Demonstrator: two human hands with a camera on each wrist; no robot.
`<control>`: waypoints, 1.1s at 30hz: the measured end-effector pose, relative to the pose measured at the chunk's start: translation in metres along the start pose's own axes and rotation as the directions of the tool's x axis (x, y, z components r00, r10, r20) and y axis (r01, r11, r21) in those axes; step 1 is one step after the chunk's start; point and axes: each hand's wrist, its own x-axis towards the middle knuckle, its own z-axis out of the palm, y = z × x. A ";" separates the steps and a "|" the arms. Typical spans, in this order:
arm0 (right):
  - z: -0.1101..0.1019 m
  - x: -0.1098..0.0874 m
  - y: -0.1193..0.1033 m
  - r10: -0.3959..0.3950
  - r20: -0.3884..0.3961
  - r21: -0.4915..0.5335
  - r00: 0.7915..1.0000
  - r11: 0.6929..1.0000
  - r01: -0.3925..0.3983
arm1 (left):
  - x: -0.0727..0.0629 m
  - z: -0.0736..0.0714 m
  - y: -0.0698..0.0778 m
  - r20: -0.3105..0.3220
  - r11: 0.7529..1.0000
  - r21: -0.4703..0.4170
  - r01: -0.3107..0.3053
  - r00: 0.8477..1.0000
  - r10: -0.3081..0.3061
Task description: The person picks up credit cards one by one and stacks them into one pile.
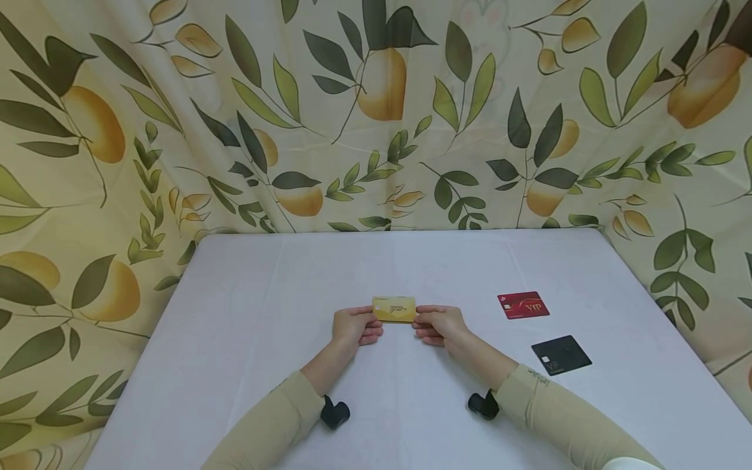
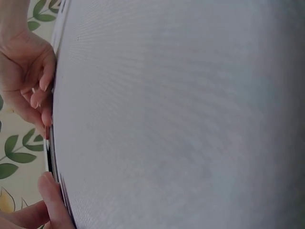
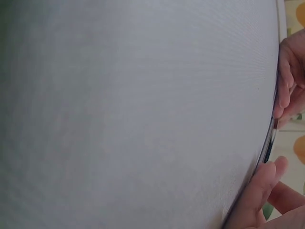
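A gold card (image 1: 394,309) lies level near the middle of the white table, held between both hands. My left hand (image 1: 352,326) pinches its left end with thumb and fingers. At the opposite end, my right hand (image 1: 442,326) pinches the card's right edge. In the left wrist view the card (image 2: 48,155) shows only as a thin dark edge between the left fingers (image 2: 55,202) and the other hand. The right wrist view likewise has it edge-on, beside the right fingers (image 3: 262,183).
To the right lies a red VIP card (image 1: 523,305), with a black VIP card (image 1: 561,355) nearer the front. The white tabletop (image 1: 294,274) ends at a curtain (image 1: 376,176) printed with leaves and fruit. Each wrist wears a small black camera (image 1: 335,414).
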 end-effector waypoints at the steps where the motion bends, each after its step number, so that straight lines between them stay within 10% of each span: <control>1: 0.000 0.000 0.000 -0.003 0.001 -0.005 1.000 1.000 0.003 | 0.000 0.000 0.000 0.000 1.000 0.000 0.000 1.000 0.000; 33: 0.002 -0.002 0.001 -0.059 -0.006 -0.038 0.998 0.998 0.059 | -0.001 0.002 -0.002 -0.048 1.000 0.026 -0.018 0.999 0.019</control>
